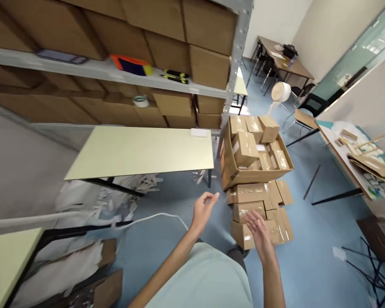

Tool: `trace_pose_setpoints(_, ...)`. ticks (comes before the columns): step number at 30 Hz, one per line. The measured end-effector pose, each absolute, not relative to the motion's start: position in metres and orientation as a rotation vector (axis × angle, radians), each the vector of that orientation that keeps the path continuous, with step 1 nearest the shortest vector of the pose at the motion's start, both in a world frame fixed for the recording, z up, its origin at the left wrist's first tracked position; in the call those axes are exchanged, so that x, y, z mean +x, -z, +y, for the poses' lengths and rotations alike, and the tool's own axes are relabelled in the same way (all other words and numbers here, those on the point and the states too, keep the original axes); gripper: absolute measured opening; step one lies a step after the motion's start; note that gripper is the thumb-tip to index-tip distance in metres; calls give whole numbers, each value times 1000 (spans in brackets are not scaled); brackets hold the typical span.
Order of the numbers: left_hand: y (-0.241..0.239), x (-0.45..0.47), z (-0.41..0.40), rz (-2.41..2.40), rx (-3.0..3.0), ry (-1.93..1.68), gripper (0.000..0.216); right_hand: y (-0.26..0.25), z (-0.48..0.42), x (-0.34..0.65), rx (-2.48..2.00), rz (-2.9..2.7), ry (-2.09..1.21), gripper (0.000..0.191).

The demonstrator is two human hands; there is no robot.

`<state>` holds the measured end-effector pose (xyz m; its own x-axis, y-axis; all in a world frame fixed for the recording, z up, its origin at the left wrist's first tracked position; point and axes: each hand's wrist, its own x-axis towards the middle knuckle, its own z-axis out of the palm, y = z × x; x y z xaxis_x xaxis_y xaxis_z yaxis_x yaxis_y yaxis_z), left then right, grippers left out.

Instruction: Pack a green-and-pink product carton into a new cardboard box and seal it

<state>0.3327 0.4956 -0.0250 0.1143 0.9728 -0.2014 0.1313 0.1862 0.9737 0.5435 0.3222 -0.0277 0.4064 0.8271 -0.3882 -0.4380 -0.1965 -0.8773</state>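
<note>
My left hand hangs in the air over the blue floor, fingers loosely curled and apart, holding nothing. My right hand is stretched out flat with fingers spread, just above a stack of taped cardboard boxes on the floor. It holds nothing. Behind the stack stands a large open carton filled with several small taped boxes. A pale yellow table lies to the left of the carton, with a small white item at its far right corner.
Metal shelving packed with brown boxes fills the back left, with a tape roll and tools on it. White plastic wrap and a cable lie under the table. A desk with cardboard sheets stands at right.
</note>
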Motion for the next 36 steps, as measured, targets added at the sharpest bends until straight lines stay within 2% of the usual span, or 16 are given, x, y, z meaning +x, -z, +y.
trace_pose_setpoints(2, 11, 286, 505, 1336, 1127, -1020, 60, 12, 354, 512, -1321, -478, -1232, 66)
trace_pose_setpoints(8, -7, 189, 528, 1507, 947, -1307, 67, -13, 435, 446, -1300, -708, -1355, 60)
trace_pose_setpoints(15, 2, 110, 561, 1567, 742, -1451, 57, -1, 534, 389, -1286, -866, -1544, 60)
trace_pose_setpoints(20, 4, 66, 609, 1573, 733, -1469, 76, 10, 626, 347, -1231, -995, -1636, 63)
trace_pose_setpoints(23, 6, 54, 647, 1571, 788, -1336, 78, 12, 682, 326, -1237, -1210, -1638, 63)
trace_pose_setpoints(26, 17, 51, 674, 1569, 876, -1089, 71, 21, 727, 311, -1317, -1596, -1617, 53)
trace_pose_setpoints(28, 27, 51, 681, 1548, 951, -879, 62, 30, 749, 304, -1401, -1919, -1664, 37)
trace_pose_setpoints(31, 42, 43, 678, 1493, 1108, -503, 42, 43, 770, 294, -1403, -2286, -1947, 18)
trace_pose_setpoints(34, 49, 21, 676, 1487, 1239, -217, 25, 50, 784, 284, -1304, -2397, -2142, 11)
trace_pose_setpoints(36, 52, 0, 684, 1488, 1281, -136, 19, 50, 792, 276, -1347, -2416, -2089, 10)
